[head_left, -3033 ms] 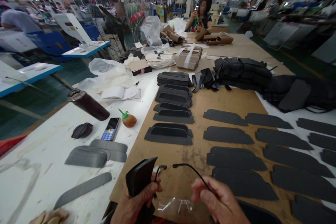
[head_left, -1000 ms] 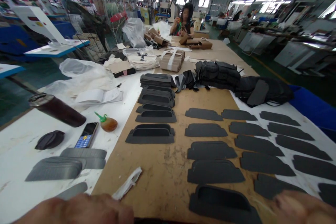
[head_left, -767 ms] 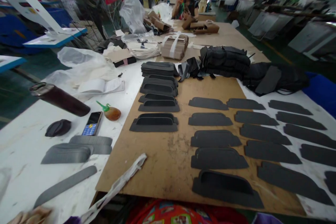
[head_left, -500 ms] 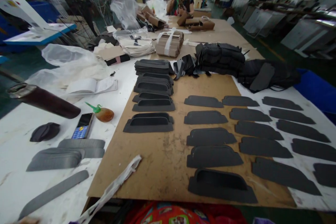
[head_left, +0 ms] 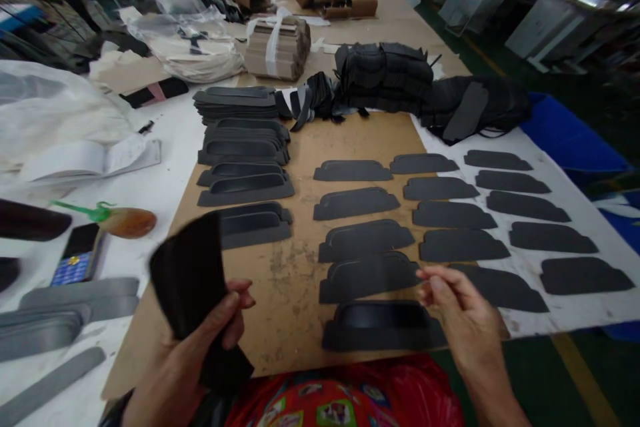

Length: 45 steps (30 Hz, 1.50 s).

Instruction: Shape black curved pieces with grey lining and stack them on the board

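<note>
My left hand [head_left: 200, 347] grips a black soft case [head_left: 193, 287], held up over the near left corner of the brown board [head_left: 295, 280]. My right hand [head_left: 460, 320] hovers with fingers loosely curled and holds nothing, just above the nearest black moulded piece [head_left: 383, 325]. Several flat black shaped pieces [head_left: 460, 213] lie in rows across the board and the white sheet to the right. Stacks of the moulded pieces [head_left: 245, 147] stand at the board's left side.
A phone [head_left: 80, 253], a brown bottle with a green nozzle [head_left: 123, 221], a dark flask [head_left: 30, 219] and grey strips [head_left: 65, 307] lie on the white table at left. Black bags [head_left: 430, 87] and bundled cardboard [head_left: 277, 47] sit farther back. Another person works at the far end.
The view has tilted down. Both hands have come back into view after leaving it; the left holds the black case again, and the glasses seen three seconds ago are out of sight.
</note>
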{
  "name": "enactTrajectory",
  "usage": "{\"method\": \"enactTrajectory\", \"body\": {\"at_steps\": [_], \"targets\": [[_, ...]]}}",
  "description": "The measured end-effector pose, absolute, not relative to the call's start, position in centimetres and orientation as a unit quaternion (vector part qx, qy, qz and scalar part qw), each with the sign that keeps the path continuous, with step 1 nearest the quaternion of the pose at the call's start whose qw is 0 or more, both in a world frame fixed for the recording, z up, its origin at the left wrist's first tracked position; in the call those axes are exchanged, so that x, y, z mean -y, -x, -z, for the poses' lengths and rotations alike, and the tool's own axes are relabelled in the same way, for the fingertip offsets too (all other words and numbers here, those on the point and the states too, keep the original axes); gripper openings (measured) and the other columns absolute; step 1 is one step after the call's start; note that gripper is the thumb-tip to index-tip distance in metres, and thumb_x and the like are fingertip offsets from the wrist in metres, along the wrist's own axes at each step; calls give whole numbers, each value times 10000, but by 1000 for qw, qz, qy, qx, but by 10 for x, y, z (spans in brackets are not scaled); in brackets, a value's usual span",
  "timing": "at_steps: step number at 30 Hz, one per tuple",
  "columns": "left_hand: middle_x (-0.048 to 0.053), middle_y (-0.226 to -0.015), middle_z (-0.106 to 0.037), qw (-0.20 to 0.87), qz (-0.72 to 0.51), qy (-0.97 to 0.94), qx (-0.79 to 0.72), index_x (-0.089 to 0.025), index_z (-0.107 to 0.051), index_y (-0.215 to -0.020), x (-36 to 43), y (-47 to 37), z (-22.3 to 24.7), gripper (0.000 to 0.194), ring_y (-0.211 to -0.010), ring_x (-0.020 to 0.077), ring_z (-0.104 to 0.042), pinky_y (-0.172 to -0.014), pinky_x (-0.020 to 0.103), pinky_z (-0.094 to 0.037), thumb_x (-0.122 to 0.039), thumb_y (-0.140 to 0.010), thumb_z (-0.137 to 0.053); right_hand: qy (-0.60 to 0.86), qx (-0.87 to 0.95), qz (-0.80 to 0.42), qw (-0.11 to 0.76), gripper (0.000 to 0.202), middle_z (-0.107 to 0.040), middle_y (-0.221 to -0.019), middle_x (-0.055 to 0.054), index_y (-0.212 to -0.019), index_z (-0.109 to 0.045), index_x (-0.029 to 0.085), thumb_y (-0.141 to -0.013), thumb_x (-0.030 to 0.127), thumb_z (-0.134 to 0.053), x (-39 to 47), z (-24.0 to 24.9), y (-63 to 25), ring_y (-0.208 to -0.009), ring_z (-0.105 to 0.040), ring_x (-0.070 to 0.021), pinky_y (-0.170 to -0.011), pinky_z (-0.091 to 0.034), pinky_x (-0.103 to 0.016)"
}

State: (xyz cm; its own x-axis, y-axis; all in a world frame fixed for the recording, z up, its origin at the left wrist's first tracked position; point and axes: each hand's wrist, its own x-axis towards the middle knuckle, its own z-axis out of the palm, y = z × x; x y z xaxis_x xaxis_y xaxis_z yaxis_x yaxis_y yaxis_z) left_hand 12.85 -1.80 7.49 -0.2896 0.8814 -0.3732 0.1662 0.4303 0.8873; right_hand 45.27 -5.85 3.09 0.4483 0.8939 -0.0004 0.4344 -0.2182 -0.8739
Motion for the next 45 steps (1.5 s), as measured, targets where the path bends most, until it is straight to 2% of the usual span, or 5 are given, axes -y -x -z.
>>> {"method": "enactTrajectory", "body": {"at_steps": [4,6,15,24,45], "targets": [[4,-690,-629,490,-296,-456,-682,-155,-609,-953,45,-150,-5,395,-441,91,-466,-399,202,-399,-489,-748,-563,769,510,-251,291,264,-638,-916,-67,-916,-598,200,-821,415,-477,84,22,-475,-859,-589,-214,-751,-477,-356],[29,-739,-657,452,-232,-561,-653,-166,-635,-921,64,-156,21,347,-561,145,-573,-534,246,-492,-461,-787,-511,764,554,-210,255,247,-622,-959,-68,-927,-589,204,-826,401,-479,100,37,-486,-932,-562,-224,-817,-445,-383],[62,-1219,-537,183,-66,-887,-419,-245,-457,-1255,107,-207,41,384,-1066,212,-510,-891,329,-442,-302,-896,-336,656,702,-118,250,180,-625,-940,-58,-952,-591,203,-881,198,-425,132,60,-475,-890,-565,-182,-804,-439,-350],[67,-1362,-398,59,-46,-910,-408,-224,-326,-1344,110,-220,64,559,-1244,234,-325,-941,365,-379,-37,-820,-278,693,679,-24,241,183,-623,-980,-81,-954,-621,199,-867,203,-460,142,66,-454,-914,-562,-200,-809,-427,-382],[52,-1404,-330,-1,-47,-916,-398,-189,-377,-1315,114,-221,75,546,-1291,241,-251,-923,362,-368,-6,-806,-306,718,636,29,281,222,-634,-926,-73,-900,-641,182,-876,300,-454,144,86,-474,-893,-563,-193,-809,-440,-357]]}}
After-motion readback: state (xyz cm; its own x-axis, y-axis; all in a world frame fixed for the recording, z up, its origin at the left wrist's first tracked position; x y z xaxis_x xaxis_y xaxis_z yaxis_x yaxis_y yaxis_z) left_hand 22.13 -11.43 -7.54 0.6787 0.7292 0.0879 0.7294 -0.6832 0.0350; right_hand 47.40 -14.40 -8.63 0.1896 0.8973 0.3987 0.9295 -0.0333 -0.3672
